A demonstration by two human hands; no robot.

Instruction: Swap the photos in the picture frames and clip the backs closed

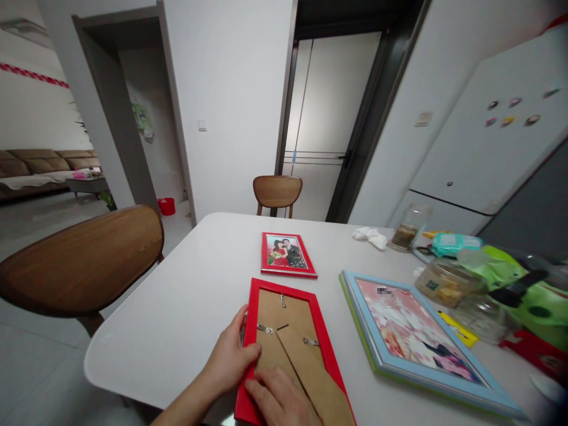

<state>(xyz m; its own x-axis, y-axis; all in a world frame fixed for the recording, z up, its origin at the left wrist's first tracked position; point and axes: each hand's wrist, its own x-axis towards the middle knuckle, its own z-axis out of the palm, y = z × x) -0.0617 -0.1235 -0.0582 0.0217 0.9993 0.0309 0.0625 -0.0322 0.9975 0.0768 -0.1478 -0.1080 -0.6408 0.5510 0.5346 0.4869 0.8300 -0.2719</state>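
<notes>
A red picture frame (326, 337) is turned back side up at the table's near edge, showing a brown backing board with metal clips and a stand flap. My left hand (228, 355) grips its left edge, thumb on top and fingers around the side. Over the lower left part of the backing lies my right hand (284, 397), its fingers bent and resting on the board and frame edge. Beyond it, a smaller red frame (288, 272) with a photo of two people lies face up. To the right a light blue frame (386, 355) rests on a green-edged one.
The white table (168, 307) has a glass jar (408, 228), crumpled tissue (370, 236), a wipes pack (455, 244), a round clear container (448, 283) and green bags at the right. Wooden chairs stand at the left (89, 260) and far side (277, 190).
</notes>
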